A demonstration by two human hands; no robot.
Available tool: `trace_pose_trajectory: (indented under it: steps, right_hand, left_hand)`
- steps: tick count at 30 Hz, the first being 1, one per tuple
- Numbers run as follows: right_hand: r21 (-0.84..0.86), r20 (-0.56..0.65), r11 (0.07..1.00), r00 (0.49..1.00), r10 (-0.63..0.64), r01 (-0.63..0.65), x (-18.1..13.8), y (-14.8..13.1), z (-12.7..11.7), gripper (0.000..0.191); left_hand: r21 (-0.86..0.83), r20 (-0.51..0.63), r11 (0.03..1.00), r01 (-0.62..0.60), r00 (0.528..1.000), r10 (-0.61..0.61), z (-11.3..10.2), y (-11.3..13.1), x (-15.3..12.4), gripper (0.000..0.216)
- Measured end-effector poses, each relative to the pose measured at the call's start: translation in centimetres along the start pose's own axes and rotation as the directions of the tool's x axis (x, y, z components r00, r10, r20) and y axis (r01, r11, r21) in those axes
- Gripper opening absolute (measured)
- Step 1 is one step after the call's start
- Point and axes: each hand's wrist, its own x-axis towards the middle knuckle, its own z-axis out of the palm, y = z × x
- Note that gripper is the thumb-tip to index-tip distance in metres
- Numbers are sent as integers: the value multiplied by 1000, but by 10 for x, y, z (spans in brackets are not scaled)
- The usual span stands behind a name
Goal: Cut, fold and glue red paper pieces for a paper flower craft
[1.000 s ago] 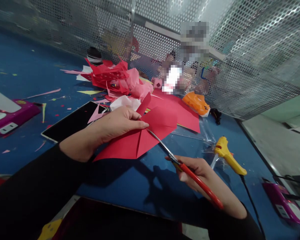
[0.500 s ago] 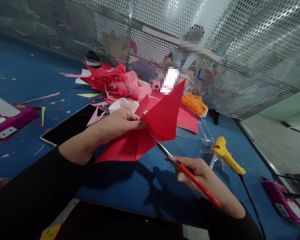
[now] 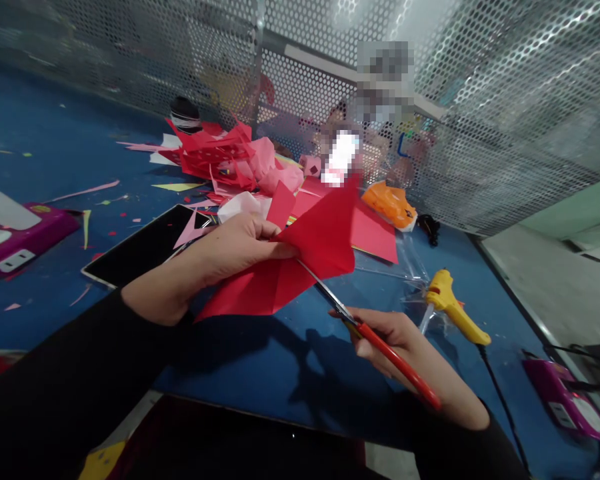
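Observation:
A folded sheet of red paper (image 3: 325, 230) is pinched between the thumb and fingers of my left hand (image 3: 247, 243), held up above the blue table. One part of the paper points up to the right, another spreads down to the left. My right hand (image 3: 400, 340) grips red-handled scissors (image 3: 395, 363). Their metal blades reach into the paper's lower edge, and the tips end close to my left thumb. Part of my right fingers is hidden behind the scissors' handle.
Red and pink paper scraps (image 3: 215, 157) lie heaped at the back, beside a black tablet-like slab (image 3: 140, 250). On the right are a yellow glue gun (image 3: 455, 307) with its cord, an orange packet (image 3: 390, 205) and a purple power strip (image 3: 567, 400). Perforated metal panels (image 3: 305, 87) stand behind.
The right-hand part of the red paper has bent and shifted slightly. Both hands stay nearly in place, with the scissors still in the paper.

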Motion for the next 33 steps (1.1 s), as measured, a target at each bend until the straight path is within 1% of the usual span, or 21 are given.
trace_pose_trajectory:
  steps: [3, 6, 9, 15, 22, 28, 31, 33]
  right_hand:
    - [6, -25, 1000, 1000, -16, 16, 1, 0, 2, 63]
    - [31, -27, 999, 999, -29, 30, 2, 1, 3, 66]
    - [40, -32, 999, 999, -27, 28, 2, 0, 3, 64]
    - [39, -6, 999, 1000, -19, 19, 1, -3, 2, 55]
    - [51, 20, 999, 1000, 11, -12, -1, 3, 1, 43]
    - [21, 9, 999, 999, 32, -32, -2, 7, 0, 45]
    - [18, 8, 999, 999, 37, -37, -2, 5, 0, 44]
    - [21, 3, 999, 1000, 24, -24, -1, 3, 0, 45]
  left_hand:
    - [6, -29, 1000, -16, 999, 16, 1, -1, -1, 21]
    - [77, -54, 997, -18, 998, 22, 1, 0, -2, 21]
    - [141, -96, 990, -13, 995, 26, 1, 1, -3, 20]
    - [223, -96, 974, -23, 994, 46, -1, 1, 0, 20]
    - [200, -95, 980, -18, 995, 38, 0, 1, -1, 24]
    - [111, -53, 992, -60, 996, 66, 2, -1, -1, 23]
    - [83, -65, 996, -29, 997, 35, 2, -2, 0, 23]
    - [95, -89, 995, 4, 996, 4, 2, -2, 1, 22]
